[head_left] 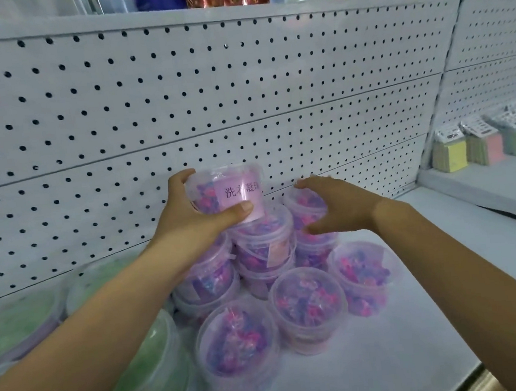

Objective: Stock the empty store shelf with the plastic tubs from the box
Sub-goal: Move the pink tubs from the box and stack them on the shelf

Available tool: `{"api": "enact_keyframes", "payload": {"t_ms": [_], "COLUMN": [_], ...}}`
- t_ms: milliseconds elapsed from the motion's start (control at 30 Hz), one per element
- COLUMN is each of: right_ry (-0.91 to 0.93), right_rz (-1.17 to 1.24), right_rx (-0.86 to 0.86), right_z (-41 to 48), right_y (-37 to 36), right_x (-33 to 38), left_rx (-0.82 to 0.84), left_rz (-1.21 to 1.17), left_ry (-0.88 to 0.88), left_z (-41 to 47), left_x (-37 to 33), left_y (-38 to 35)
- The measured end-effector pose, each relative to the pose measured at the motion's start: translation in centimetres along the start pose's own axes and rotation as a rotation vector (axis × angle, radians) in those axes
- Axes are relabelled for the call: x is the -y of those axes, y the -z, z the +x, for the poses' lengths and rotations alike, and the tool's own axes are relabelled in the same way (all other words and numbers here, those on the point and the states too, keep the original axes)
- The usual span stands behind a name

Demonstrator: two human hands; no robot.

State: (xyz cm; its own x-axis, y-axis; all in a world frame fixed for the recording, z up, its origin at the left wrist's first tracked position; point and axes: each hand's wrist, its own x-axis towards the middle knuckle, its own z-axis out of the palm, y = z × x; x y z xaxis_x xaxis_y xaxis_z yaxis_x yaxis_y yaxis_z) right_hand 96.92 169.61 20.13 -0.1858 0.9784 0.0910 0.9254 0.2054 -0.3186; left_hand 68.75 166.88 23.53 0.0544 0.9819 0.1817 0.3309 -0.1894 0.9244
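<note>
A person's left hand point(189, 216) grips a tilted clear tub point(234, 191) of pink and purple beads above a cluster of matching tubs point(308, 304) on the white shelf point(406, 338). The right hand point(338, 208), fingers loosely spread, rests against the far right stack point(313, 243). Green tubs point(147, 363) stand at the left.

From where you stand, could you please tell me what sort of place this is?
Most likely a shop aisle: a white pegboard back panel, a shelf holding many identical purple tubs, and packaged pastel goods lined up on the neighbouring shelf.
</note>
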Motion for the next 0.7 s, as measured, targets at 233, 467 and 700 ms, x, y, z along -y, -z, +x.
{"api": "enact_keyframes", "payload": {"t_ms": [233,467,700], "right_ry": [0.092,-0.026,-0.251], "right_rz": [0.608,0.752,0.716], "right_rx": [-0.236,-0.168,-0.419], "right_z": [-4.7,-8.2,-11.9], "right_y": [1.8,1.3,1.2], "right_x": [5.9,8.0,5.6], "left_rx": [0.073,0.337,0.527], "left_rz": [0.091,0.158,0.572], "left_ry": [-0.129,-0.283,-0.351], "left_z": [-0.8,-2.4,-2.4], "left_x": [-0.2,-0.4,0.2], "left_y": [-0.5,-1.9,-1.0]}}
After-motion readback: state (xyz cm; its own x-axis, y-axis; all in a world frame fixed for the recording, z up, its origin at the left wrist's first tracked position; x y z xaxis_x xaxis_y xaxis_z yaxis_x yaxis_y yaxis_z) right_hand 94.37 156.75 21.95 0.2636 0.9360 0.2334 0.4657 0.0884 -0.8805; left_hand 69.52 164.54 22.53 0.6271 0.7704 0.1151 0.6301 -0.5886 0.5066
